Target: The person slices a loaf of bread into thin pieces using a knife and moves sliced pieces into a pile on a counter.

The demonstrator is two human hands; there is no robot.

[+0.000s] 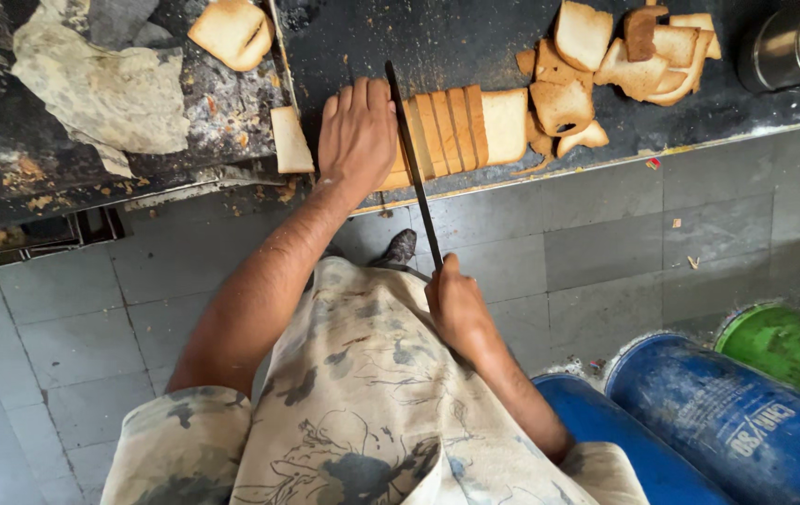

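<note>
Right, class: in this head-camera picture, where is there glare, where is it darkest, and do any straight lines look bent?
Head view: glare shows on the metal canister at top right; the black worktop is darkest, hiding detail around the bread loaf; floor tile lines bow towards the edges, a wide-lens distortion; the left hand, knife and right hand look sharp.

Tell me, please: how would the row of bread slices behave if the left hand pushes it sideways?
The slices stand on edge, leaning together, so they would probably topple or fan out. They look light and soft, likely squashing under the left hand. Crumbs suggest they break easily.
</note>
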